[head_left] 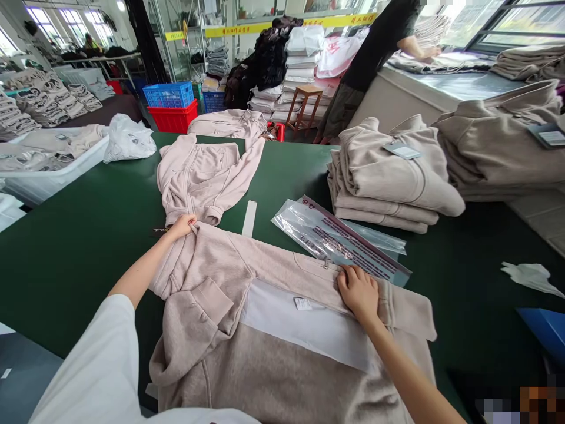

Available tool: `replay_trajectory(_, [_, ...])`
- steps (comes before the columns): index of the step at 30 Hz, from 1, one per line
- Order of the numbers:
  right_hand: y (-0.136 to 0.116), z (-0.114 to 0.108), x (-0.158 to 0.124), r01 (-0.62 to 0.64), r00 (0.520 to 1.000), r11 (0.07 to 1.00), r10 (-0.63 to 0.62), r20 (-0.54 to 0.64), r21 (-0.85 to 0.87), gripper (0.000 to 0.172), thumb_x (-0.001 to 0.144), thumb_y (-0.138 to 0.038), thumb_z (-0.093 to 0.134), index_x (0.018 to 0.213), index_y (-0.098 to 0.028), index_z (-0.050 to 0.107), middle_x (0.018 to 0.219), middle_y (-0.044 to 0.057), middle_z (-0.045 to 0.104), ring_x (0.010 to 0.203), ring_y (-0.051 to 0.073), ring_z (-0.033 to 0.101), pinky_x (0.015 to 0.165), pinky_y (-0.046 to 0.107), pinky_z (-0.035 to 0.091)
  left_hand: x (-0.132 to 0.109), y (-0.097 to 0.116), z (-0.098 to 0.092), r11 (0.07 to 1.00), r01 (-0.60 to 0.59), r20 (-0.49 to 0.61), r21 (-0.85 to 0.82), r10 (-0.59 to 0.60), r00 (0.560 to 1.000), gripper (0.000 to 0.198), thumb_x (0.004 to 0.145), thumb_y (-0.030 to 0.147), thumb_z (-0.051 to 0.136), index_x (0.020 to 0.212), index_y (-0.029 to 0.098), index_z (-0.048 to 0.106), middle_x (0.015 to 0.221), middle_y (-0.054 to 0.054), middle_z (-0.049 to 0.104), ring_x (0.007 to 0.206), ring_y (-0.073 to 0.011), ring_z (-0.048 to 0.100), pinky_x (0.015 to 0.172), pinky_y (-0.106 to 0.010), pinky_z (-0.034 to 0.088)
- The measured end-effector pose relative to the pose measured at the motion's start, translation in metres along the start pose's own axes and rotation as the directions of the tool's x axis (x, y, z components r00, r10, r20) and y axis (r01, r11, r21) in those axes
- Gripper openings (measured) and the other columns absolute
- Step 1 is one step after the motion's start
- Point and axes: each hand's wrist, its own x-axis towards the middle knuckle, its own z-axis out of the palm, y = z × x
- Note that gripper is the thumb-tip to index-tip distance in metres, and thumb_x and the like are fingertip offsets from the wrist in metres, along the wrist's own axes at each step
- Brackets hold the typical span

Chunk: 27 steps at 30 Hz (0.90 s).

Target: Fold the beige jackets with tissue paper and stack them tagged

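Note:
A beige fleece sweatshirt (265,330) lies spread on the green table (79,235) in front of me, with a white sheet (304,330) and a small white label (302,303) on it. My left hand (182,225) is closed, pinching the sweatshirt's far left edge. My right hand (358,290) is curled and presses down on the garment's far right edge, beside a stack of clear printed plastic bags (339,238).
A second beige sweatshirt (203,176) lies farther back, a white strip (249,218) beside it. Folded beige garments (388,176) are stacked at the right. A white bin (44,171) sits left. A person in dark clothes (375,53) works at a far counter. Crumpled white paper (529,277) lies right.

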Motion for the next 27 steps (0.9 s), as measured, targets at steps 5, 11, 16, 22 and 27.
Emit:
replay_trajectory(5, [0.003,-0.002,0.003,-0.029,0.999,0.997,0.027,0.027,0.068,0.039,0.095,-0.033,0.037,0.114,-0.015,0.065,0.116,0.011,0.065,0.105,0.026,0.058,0.095,0.042,0.04,0.0,0.001,0.001,0.995,-0.092,0.001,0.026,0.092,0.996,0.02,0.072,0.02,0.05,0.089,0.017,0.058,0.084,-0.003,0.059,0.078,-0.0184,0.053,0.071,-0.028,0.041])
replay_trajectory(11, [-0.083,-0.055,-0.002,-0.013,0.997,0.893,0.047,-0.064,0.449,0.035,0.088,-0.031,0.043,0.113,-0.016,0.063,0.121,0.015,0.062,0.114,0.03,0.055,0.097,0.049,0.043,0.002,0.01,-0.01,0.959,-0.269,0.094,0.091,0.26,0.961,0.021,0.066,0.003,0.046,0.074,0.019,0.057,0.083,-0.003,0.06,0.083,-0.0197,0.054,0.08,-0.03,0.039])
replay_trajectory(16, [-0.25,-0.102,-0.053,0.037,0.78,0.559,-0.534,0.325,0.829,0.038,0.092,-0.042,0.052,0.123,-0.022,0.06,0.109,0.009,0.069,0.1,0.025,0.065,0.091,0.04,0.05,0.0,0.008,-0.002,0.96,-0.22,0.001,0.172,0.223,0.975,0.02,0.07,0.002,0.043,0.061,0.019,0.045,0.073,-0.004,0.049,0.072,-0.0195,0.045,0.069,-0.031,0.034])
replay_trajectory(22, [-0.325,-0.095,-0.064,-0.331,0.625,0.597,-0.442,0.644,0.731,0.037,0.069,-0.036,0.081,0.096,-0.018,0.064,0.088,0.006,0.063,0.088,0.027,0.061,0.077,0.039,0.05,-0.007,0.015,-0.007,0.938,-0.281,0.086,0.204,0.269,0.959,0.019,0.067,0.008,0.056,0.081,0.019,0.058,0.089,-0.003,0.057,0.084,-0.0204,0.052,0.076,-0.03,0.038])
replay_trajectory(27, [-0.309,-0.133,-0.067,-0.203,0.671,0.394,-0.61,0.421,0.896,0.019,0.07,-0.016,0.074,0.077,-0.017,0.057,0.091,0.001,0.056,0.085,0.015,0.052,0.075,0.026,0.044,-0.011,0.028,-0.017,0.93,-0.298,0.108,0.217,0.281,0.954,0.026,0.064,0.003,0.052,0.082,0.02,0.059,0.088,-0.003,0.06,0.09,-0.0213,0.054,0.083,-0.031,0.037])
